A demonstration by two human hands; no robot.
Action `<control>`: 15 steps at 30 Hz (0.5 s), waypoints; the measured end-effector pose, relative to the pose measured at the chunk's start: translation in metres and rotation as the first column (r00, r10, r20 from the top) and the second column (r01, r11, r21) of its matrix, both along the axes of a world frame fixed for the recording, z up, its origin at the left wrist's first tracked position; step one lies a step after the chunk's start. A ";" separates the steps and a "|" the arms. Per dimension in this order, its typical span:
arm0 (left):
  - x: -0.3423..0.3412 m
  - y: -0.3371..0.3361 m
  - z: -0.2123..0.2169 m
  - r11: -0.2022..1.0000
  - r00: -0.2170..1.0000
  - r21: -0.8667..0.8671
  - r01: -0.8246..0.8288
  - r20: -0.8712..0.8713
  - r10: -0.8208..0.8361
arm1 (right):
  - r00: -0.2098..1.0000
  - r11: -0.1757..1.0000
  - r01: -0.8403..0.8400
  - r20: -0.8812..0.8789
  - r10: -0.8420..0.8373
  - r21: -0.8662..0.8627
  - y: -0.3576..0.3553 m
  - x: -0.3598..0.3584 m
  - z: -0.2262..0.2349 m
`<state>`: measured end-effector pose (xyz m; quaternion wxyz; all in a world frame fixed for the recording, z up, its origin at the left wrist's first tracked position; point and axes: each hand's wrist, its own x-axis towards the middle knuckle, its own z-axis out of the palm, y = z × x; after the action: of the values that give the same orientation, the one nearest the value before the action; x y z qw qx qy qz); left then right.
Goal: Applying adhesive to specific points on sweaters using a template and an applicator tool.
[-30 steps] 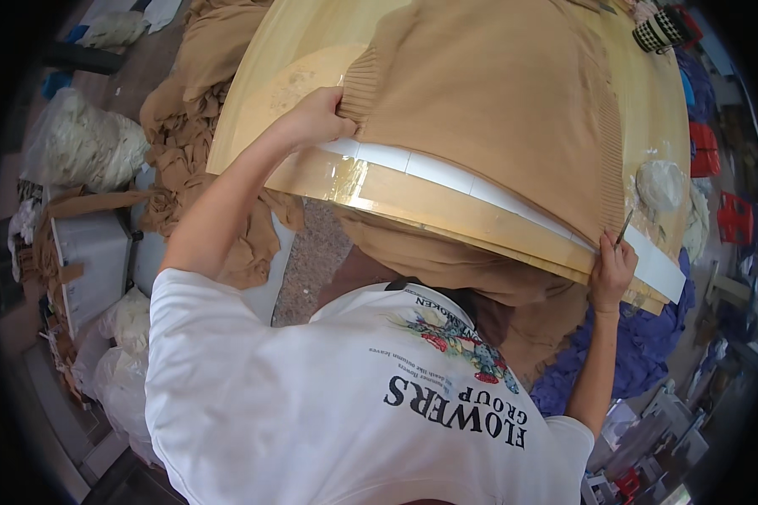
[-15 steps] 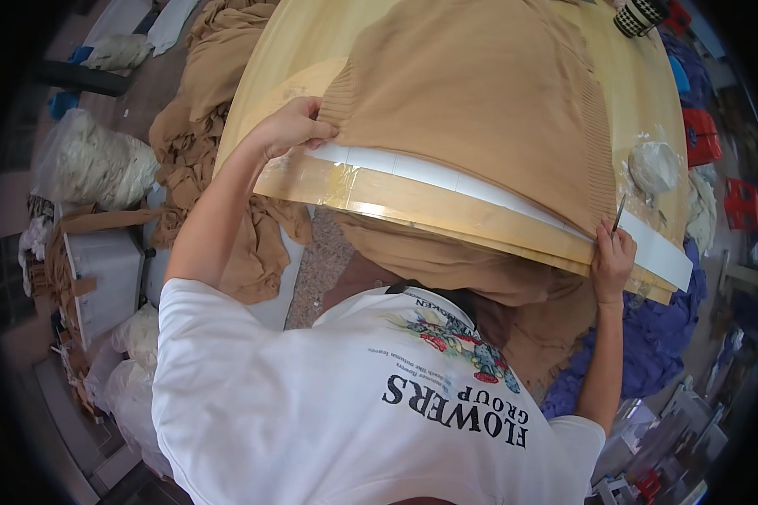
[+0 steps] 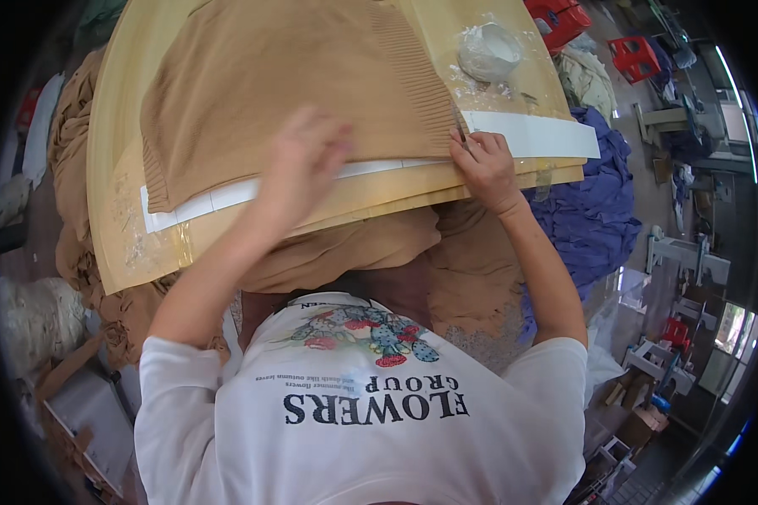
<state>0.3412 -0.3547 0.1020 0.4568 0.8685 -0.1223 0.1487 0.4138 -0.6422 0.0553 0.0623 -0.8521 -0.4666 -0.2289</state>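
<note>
A tan knitted garment piece [image 3: 286, 93] with ribbed edges lies spread on the pale wooden tabletop [image 3: 122, 248]. Under its near edge runs a long white strip [image 3: 531, 137] with marks along it, sticking out past the garment on the right. At the garment's right ribbed corner, my right hand [image 3: 486, 168] is closed, with a slim dark pen-like tool [image 3: 459, 128] between its fingers. Over the middle of the near edge is my left hand [image 3: 303, 168], smeared by motion, so its fingers cannot be made out.
A whitish round bowl [image 3: 490, 52] sits on the table's right side. Purple cloth [image 3: 583, 206] is heaped beside the table, with red stools [image 3: 634, 59] farther off. More tan fabric [image 3: 345, 248] bunches below the front edge and hangs at the left.
My left hand has let go of the garment's left corner and moved right across it. My right hand stays at the right corner. The whole view has swung to the right.
</note>
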 end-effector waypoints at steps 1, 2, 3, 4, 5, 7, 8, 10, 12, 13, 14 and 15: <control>0.010 -0.041 -0.009 0.991 0.987 0.005 0.133 0.095 -0.133 | 1.000 1.000 0.000 0.005 0.000 -0.001 0.000 0.000 0.001; 0.027 -0.076 -0.032 0.978 0.966 0.071 0.198 0.156 -0.207 | 1.000 1.000 0.007 0.001 -0.007 -0.009 0.001 -0.002 0.001; 0.035 -0.103 -0.051 0.978 0.965 0.072 0.198 0.160 -0.207 | 1.000 1.000 0.023 -0.004 -0.023 -0.019 -0.002 -0.001 0.001; 0.040 -0.120 -0.055 0.976 0.964 0.072 0.205 0.158 -0.214 | 0.999 1.000 0.019 -0.035 -0.019 0.011 -0.005 -0.001 0.001; 0.045 -0.124 -0.062 0.973 0.961 0.070 0.219 0.155 -0.228 | 0.999 0.999 0.034 -0.039 -0.034 0.009 -0.012 -0.001 0.004; 0.053 -0.126 -0.069 0.962 0.943 0.152 0.227 0.213 -0.256 | 0.961 0.971 0.216 -0.196 -0.194 0.099 -0.025 0.000 0.014; 0.054 -0.126 -0.068 0.957 0.942 0.153 0.248 0.194 -0.275 | 0.944 0.938 0.276 -0.242 -0.224 0.209 -0.034 0.003 0.015; 0.059 -0.126 -0.068 0.940 0.928 0.194 0.282 0.194 -0.319 | 0.934 0.901 0.310 -0.275 -0.228 0.304 -0.043 0.000 0.030; 0.068 -0.128 -0.066 0.921 0.911 0.232 0.314 0.200 -0.361 | 0.926 0.854 0.340 -0.299 -0.231 0.394 -0.050 -0.001 0.039; 0.071 -0.129 -0.064 0.904 0.904 0.280 0.322 0.193 -0.381 | 0.904 0.776 0.361 -0.400 -0.154 0.518 -0.049 -0.002 0.038; 0.074 -0.130 -0.064 0.886 0.898 0.328 0.327 0.185 -0.400 | 0.875 0.677 0.389 -0.481 -0.058 0.625 -0.049 -0.003 0.038; 0.075 -0.131 -0.064 0.876 0.897 0.348 0.335 0.167 -0.410 | 0.826 0.645 0.446 -0.563 -0.030 0.620 -0.051 -0.004 0.039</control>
<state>0.4162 -0.4858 0.0377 0.3168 0.8652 -0.3634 0.1383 0.4094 -0.6931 0.0948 0.4843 -0.8389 -0.1809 -0.1704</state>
